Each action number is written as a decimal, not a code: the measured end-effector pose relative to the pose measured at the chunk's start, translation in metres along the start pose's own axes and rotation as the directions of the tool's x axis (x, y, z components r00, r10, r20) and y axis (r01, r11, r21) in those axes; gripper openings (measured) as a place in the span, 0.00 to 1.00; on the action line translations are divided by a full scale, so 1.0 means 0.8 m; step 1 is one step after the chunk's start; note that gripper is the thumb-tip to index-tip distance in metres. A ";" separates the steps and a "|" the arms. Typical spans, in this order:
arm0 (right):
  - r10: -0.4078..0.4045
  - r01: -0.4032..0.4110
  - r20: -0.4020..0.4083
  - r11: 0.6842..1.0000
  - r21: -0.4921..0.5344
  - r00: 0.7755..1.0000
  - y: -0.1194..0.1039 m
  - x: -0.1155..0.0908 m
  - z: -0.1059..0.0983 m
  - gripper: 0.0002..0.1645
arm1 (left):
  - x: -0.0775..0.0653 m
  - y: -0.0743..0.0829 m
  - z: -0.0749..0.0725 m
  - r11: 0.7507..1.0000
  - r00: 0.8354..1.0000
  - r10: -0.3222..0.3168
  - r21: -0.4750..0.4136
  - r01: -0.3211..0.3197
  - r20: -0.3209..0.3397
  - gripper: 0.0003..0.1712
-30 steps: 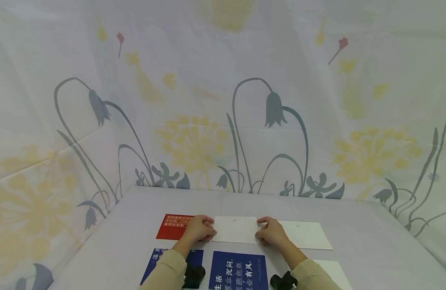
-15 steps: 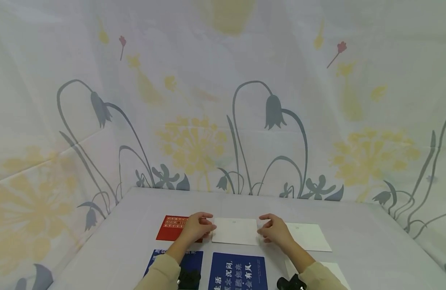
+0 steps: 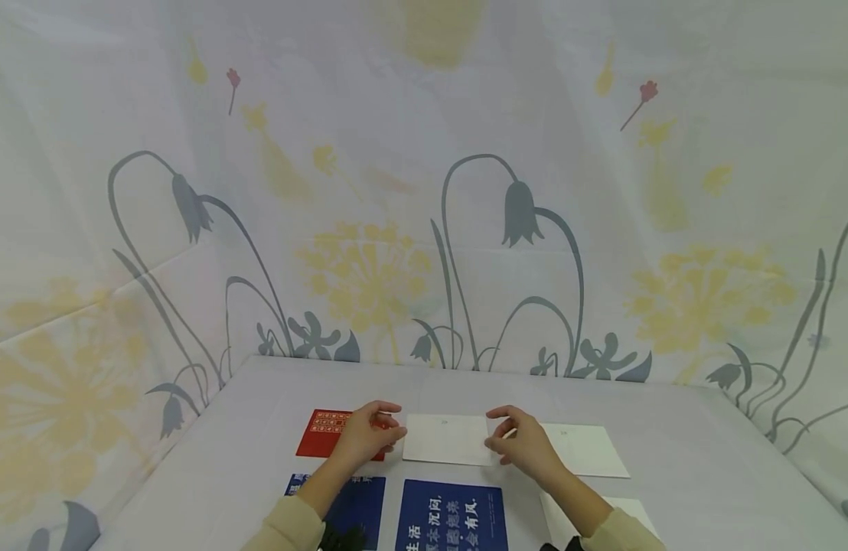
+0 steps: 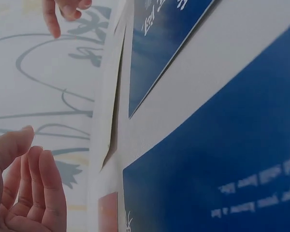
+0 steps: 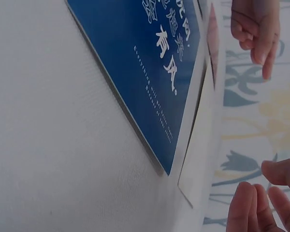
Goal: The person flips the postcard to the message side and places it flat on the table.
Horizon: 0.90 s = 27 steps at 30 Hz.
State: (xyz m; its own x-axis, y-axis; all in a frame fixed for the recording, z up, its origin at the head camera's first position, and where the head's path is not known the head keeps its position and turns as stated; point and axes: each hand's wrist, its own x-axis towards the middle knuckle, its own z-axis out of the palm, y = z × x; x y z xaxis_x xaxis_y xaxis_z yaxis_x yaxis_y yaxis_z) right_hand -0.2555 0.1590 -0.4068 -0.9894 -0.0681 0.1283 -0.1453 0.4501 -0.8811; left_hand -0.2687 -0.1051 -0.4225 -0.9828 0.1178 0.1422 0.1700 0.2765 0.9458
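A blank white card (image 3: pixel 443 438) lies flat in the middle of the back row. My left hand (image 3: pixel 366 436) hovers by its left edge, fingers loosely bent and thumb apart; in the left wrist view the same hand (image 4: pixel 31 186) holds nothing. By the card's right edge is my right hand (image 3: pixel 526 441), its thumb and index finger overlapping that edge in the head view. Between the right thumb (image 5: pixel 282 173) and fingers there is only a gap. A red card (image 3: pixel 317 441) with gold print is partly hidden behind the left hand.
Another white card (image 3: pixel 589 451) lies on the right of the back row. In front are a blue card (image 3: pixel 369 501), a blue card with white lettering (image 3: pixel 453 516), and a white card (image 3: pixel 634 511) partly under the right forearm. Patterned cloth (image 3: pixel 410 191) rises behind the table.
Both hands have let go of the middle white card's side edges and lifted slightly. The left hand has drifted left. The card stays in place.
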 end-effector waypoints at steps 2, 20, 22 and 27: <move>-0.021 0.021 0.013 1.000 -0.003 1.000 -0.003 -0.003 -0.001 0.25 | -0.007 0.010 -0.001 1.000 1.000 0.012 0.003 -0.012 0.007 0.22; -0.108 0.112 0.095 0.993 -0.044 0.990 -0.013 -0.035 -0.004 0.24 | -0.029 0.004 -0.009 0.981 0.987 0.120 0.140 -0.134 0.105 0.20; -0.122 0.129 0.101 0.990 -0.059 0.987 -0.012 -0.039 -0.005 0.24 | -0.032 0.006 -0.010 0.978 0.985 0.129 0.148 -0.146 0.118 0.20; -0.168 0.178 0.134 0.982 -0.067 0.977 -0.008 -0.047 -0.007 0.24 | -0.042 0.011 -0.012 0.974 0.977 0.128 0.162 -0.156 0.168 0.22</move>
State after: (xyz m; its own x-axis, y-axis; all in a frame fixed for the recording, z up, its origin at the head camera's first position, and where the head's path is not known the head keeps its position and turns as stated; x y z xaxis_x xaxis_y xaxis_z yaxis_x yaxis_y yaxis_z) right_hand -0.2176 0.1635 -0.4039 -0.9415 -0.2615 0.2127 -0.3193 0.4895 -0.8114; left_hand -0.2351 -0.1158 -0.4163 -0.9268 0.3104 0.2115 0.3303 0.4056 0.8523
